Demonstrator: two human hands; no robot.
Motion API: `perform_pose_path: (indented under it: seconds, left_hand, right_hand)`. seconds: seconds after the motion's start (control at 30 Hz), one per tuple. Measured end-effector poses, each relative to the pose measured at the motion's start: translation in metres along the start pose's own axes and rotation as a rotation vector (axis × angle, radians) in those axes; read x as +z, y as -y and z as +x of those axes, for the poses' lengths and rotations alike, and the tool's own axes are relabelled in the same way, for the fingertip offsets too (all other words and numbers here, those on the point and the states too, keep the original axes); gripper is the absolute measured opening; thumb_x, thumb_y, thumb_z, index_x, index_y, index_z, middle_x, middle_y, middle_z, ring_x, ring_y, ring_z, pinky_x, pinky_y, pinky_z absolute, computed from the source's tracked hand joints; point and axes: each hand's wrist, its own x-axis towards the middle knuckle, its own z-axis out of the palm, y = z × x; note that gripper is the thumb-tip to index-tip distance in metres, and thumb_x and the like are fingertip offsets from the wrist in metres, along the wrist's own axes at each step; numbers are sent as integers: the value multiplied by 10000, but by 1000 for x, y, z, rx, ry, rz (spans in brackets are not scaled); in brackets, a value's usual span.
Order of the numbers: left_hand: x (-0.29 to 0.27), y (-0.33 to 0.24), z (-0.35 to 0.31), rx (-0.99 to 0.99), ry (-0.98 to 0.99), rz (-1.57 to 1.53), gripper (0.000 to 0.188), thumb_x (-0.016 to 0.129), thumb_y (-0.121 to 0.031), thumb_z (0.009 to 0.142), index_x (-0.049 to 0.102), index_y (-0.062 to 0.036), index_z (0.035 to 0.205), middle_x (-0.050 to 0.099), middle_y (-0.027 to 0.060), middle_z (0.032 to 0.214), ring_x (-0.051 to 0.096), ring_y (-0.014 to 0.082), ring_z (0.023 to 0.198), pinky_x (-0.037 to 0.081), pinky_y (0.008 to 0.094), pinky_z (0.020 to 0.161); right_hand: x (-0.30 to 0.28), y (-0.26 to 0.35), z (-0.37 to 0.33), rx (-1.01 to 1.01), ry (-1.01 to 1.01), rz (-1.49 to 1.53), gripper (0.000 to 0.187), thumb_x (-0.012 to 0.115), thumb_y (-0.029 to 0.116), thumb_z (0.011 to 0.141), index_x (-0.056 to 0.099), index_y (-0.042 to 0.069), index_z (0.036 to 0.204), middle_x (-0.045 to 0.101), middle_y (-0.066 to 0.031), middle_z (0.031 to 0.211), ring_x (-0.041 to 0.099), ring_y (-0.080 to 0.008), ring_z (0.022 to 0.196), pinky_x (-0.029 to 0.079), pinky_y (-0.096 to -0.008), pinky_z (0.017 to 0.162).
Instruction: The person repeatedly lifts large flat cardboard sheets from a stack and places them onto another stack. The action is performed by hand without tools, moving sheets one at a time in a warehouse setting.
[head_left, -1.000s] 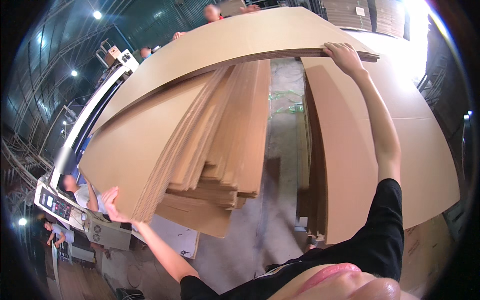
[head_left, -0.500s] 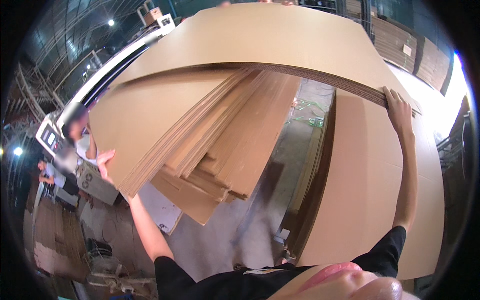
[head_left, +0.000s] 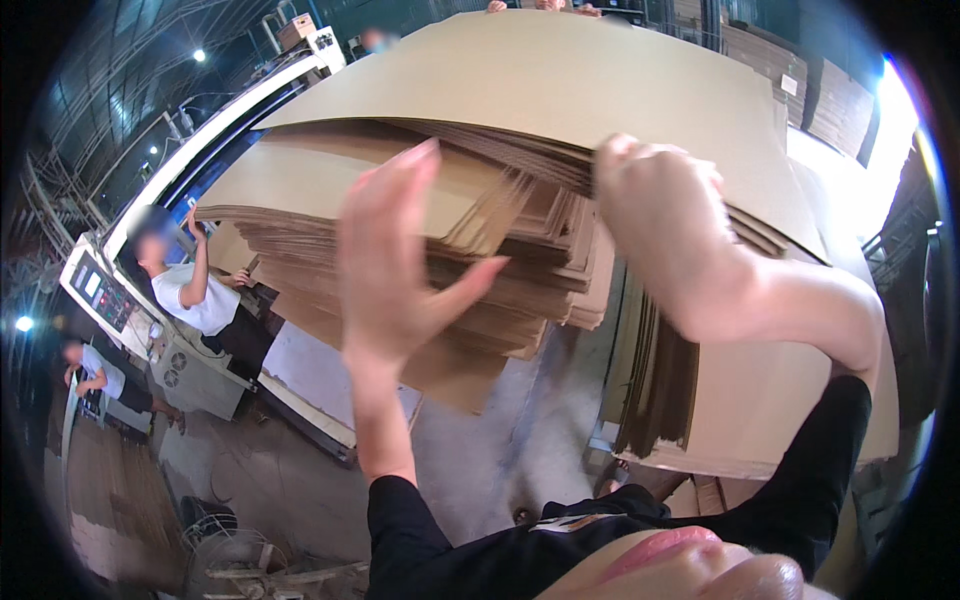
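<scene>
My left hand (head_left: 390, 260) is raised in front of the lower stack of brown cardboard sheets (head_left: 400, 225), thumb and fingers apart, holding nothing. Before the front edge of the large upper cardboard sheets (head_left: 560, 80), my right hand (head_left: 665, 210) has its fingers curled in. The hand itself hides whatever may be inside it, and whether it touches the edge cannot be made out. Those wide upper sheets slope across the lower stack and reach toward another cardboard pile (head_left: 770, 390) at the right.
At the left, a person in a white shirt (head_left: 205, 300) has a hand at the lower stack's edge, beside a machine panel (head_left: 100, 290). Another person's hand (head_left: 497, 6) is at the far sheet edge. Grey floor (head_left: 470, 440) shows between the piles.
My right hand has come away from the right-hand edge, moving left and nearer. My left hand has left the lower sheets and risen rightward. Those sheets now lie lower on their stack.
</scene>
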Motion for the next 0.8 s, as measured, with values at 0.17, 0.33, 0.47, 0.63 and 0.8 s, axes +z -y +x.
perform_pose_path:
  seconds: [0.17, 0.33, 0.47, 0.63, 0.8]
  left_hand:
    - [28, 1, 18, 54, 75, -79, 765, 741, -367, 778, 446, -75, 1421, 636, 90, 1216, 591, 255, 1145, 349, 506, 1104]
    - [8, 23, -2, 54, 142, 22, 361, 711, -52, 667, 646, -98, 1019, 702, 51, 1071, 649, 247, 1076, 392, 524, 1086]
    - [15, 17, 18, 80, 157, -56, 424, 771, -198, 693, 693, -124, 1104, 708, 51, 1150, 645, 259, 1136, 323, 575, 1122]
    - [-12, 28, 25, -14, 206, -70, 430, 768, -165, 699, 702, -146, 1123, 702, 20, 1188, 604, 274, 1214, 214, 644, 1141]
    - [-36, 51, 6, -154, 49, -40, 561, 758, -157, 741, 598, -108, 1276, 622, 80, 1298, 514, 297, 1304, 211, 566, 1173]
  right_hand:
    - [-96, 25, -35, -27, -361, 228, 272, 649, 186, 773, 637, -34, 932, 612, -57, 734, 636, -156, 719, 516, -296, 590]
    - [-63, 2, -81, -249, -667, 927, 563, 648, 559, 843, 652, 87, 1150, 684, -119, 1087, 651, -267, 1076, 463, -546, 977]
    - [104, -50, -97, 230, -508, 1059, 1194, 911, 379, 552, 288, 46, 1514, 390, -145, 1527, 350, -360, 1412, 308, -475, 1178]
    - [256, -16, -22, 367, -564, 931, 935, 816, 22, 638, 374, 86, 1460, 483, -112, 1453, 436, -283, 1363, 298, -469, 1179]
    - [243, -3, 9, 342, -748, 1025, 525, 725, -23, 679, 597, 64, 1181, 667, -103, 1171, 645, -309, 1077, 538, -370, 871]
